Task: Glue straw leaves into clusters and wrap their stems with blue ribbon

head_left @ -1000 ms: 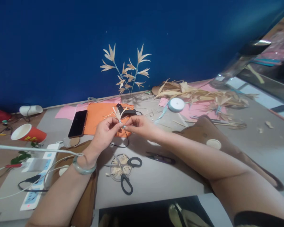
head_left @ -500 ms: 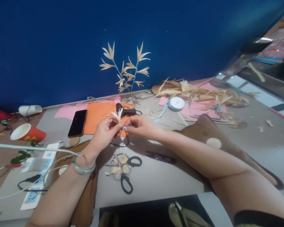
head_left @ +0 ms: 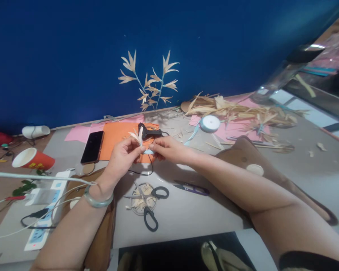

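Observation:
My left hand (head_left: 123, 156) pinches a small cluster of pale dried leaves (head_left: 138, 136) upright above the table. My right hand (head_left: 167, 149) meets it from the right and holds a light blue ribbon (head_left: 149, 151) at the base of the cluster. Both hands hover over an orange sheet (head_left: 117, 140). A black glue gun (head_left: 150, 132) lies just behind the fingers. A green bangle (head_left: 97, 199) sits on my left wrist.
Black scissors (head_left: 152, 205) lie beside a small dish of leaf scraps (head_left: 138, 200) near me. A phone (head_left: 92, 147), a red paper cup (head_left: 33, 159) and a power strip (head_left: 46, 209) are at the left. A ribbon roll (head_left: 210, 123), dried leaves (head_left: 237, 111) and a leaf branch (head_left: 151, 83) stand behind.
The leaf cluster has tilted slightly upward in my left hand. My right hand has shifted a little with the blue ribbon at its base. Nothing else on the table moved.

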Demonstrator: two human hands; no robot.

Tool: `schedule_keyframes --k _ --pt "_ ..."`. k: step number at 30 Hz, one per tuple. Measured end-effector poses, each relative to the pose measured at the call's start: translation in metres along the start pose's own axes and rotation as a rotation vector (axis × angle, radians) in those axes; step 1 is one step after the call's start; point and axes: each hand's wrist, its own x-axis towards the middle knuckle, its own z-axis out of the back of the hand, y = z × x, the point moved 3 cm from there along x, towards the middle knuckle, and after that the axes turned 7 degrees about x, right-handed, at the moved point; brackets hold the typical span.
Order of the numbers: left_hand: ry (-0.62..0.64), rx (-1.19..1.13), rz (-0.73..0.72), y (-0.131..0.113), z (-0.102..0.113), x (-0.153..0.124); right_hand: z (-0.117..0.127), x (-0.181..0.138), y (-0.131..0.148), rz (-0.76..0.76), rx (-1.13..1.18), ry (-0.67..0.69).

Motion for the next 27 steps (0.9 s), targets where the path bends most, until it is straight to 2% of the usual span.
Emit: schedule_keyframes --k 6,12,17,23,27 --pt "0.012 -0.005 -0.003 0.0 -0.004 -0.002 0.0 0.0 -0.002 0.096 0.067 0.08" --pt "0.011 0.022 0.027 -0.003 -0.009 -0.004 -0.002 0.002 -0.009 0.014 0.157 0.166" --pt "-0.013 0.069 0.045 -0.004 -0.009 -0.005 -0.002 0.002 -0.009 -0.002 0.076 0.106" --pt "-0.026 0.099 0.063 -0.003 -0.009 -0.005 -0.008 0.0 -0.009 -0.017 0.165 -0.001" --pt "-0.001 0.109 0.109 -0.004 -0.008 -0.005 -0.01 0.001 -0.012 -0.071 0.235 -0.009"
